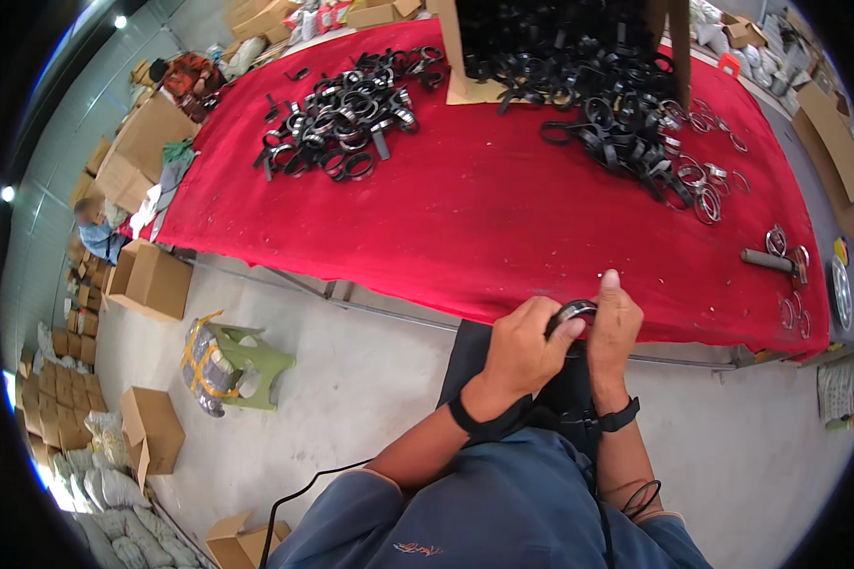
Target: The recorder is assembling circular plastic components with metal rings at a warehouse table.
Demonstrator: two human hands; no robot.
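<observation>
Close to the table's near edge, a black ring clamp [571, 313] with a metal band is held between my two hands. My left hand [527, 346] is closed on its left side, the thumb pressed along the near rim. My right hand [615, 327] is against the right side, one digit pointing up and the other fingers mostly hidden. A heap of black-and-silver ring clamps [346, 114] lies at the far left of the table. To the right, loose black strips and rings [626, 142] spill from an open cardboard box [453, 52].
Bare silver rings [707, 199] lie on the red cloth [427, 218] at the right. Near the right edge rests a hammer-like tool [767, 260] with a thick handle. A green stool [266, 365] bearing a taped bundle and open cartons [152, 427] stand on the floor at left.
</observation>
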